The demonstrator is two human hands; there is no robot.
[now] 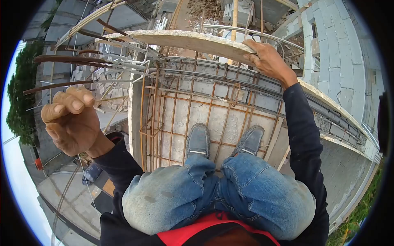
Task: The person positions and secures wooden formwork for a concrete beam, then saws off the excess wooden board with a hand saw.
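Observation:
In the head view my right hand (271, 59) grips the end of a long wooden board (184, 40), fingers over its top edge and thumb at its near side. The board stands on edge along the far side of a rebar cage (213, 100). My left hand (74, 119) is raised at the left with curled fingers apart and the palm partly showing; it holds nothing. Close to it, rusty rebar ends (72, 60) stick out from a column. Between my arms, my two grey shoes (198, 141) rest among the rusty bars.
A second board (336, 104) runs along the right edge of the formwork. Grey block walls (338, 53) rise at the right. Bamboo poles (234, 20) and rubble (203, 12) lie beyond the board, well below. Broken blocks (108, 92) are heaped at the lower level left.

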